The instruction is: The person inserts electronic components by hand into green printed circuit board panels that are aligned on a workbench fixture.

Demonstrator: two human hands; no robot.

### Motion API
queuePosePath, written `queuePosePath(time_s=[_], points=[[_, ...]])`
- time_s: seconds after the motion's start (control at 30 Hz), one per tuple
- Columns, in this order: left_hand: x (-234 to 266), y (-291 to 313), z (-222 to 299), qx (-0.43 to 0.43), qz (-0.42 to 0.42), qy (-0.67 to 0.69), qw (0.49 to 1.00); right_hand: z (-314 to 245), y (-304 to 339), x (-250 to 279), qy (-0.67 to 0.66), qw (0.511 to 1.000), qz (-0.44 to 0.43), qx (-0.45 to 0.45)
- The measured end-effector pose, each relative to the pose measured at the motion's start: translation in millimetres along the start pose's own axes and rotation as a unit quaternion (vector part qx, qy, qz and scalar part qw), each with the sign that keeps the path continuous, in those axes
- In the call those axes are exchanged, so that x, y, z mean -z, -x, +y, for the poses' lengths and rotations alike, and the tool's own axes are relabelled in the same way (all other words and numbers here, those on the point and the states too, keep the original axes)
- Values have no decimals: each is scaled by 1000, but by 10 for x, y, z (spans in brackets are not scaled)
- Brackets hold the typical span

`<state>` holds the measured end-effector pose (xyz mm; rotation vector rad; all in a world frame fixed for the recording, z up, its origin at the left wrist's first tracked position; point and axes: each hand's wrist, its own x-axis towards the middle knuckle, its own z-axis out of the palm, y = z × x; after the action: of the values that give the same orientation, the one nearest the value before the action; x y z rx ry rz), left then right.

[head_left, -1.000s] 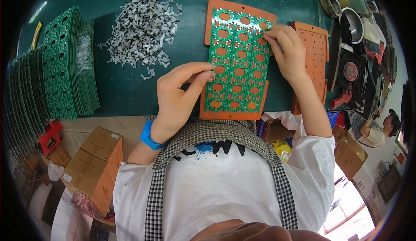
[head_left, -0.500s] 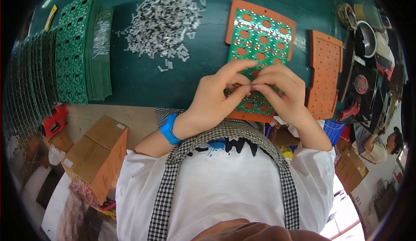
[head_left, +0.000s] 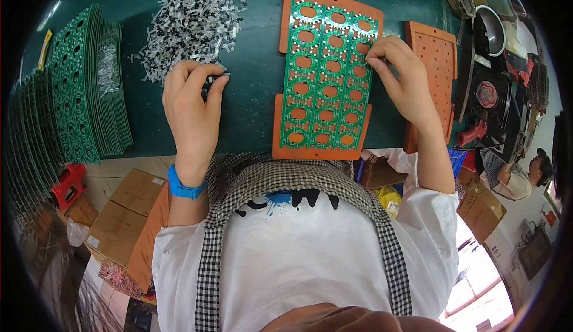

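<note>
Over at the near edge of a pile of small clear-and-black parts [head_left: 191, 25], my left hand [head_left: 194, 105] is closed, thumb and index tips together. A small clear part seems to show at those fingertips. My right hand [head_left: 404, 81] is pinched at the right edge of a green circuit board panel [head_left: 311, 78]; whatever its fingertips hold, if anything, is hidden. The panel has rows of oval openings and lies on an orange-brown fixture plate [head_left: 321, 153], whose rim shows around it.
A second orange-brown plate [head_left: 433, 57] with small holes lies to the right. Stacked green panels [head_left: 77, 87] stand at the left. A metal bowl [head_left: 490, 31] and a red-handled tool [head_left: 473, 134] sit far right. Cardboard boxes [head_left: 125, 212] are below the table, and another person [head_left: 519, 177] is at right.
My hands, together over the panel before, have come apart. The left has moved left to the pile; the right has moved up to the panel's right edge. The whole panel now shows.
</note>
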<state>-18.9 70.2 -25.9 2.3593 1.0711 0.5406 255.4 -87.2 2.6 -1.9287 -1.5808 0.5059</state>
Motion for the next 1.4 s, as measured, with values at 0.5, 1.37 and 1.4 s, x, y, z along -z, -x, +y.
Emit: queuePosePath(time_s=[0.5,1.37,1.4], points=[[-23,69,108,28,21,182,983,-1,91,-191,111,990,73,39],[-101,230,642,160,-438,647,603,-532,461,-319,-251,954,-81,143],[-77,235,644,201,-435,644,596,-523,437,-275,-221,966,-65,120]])
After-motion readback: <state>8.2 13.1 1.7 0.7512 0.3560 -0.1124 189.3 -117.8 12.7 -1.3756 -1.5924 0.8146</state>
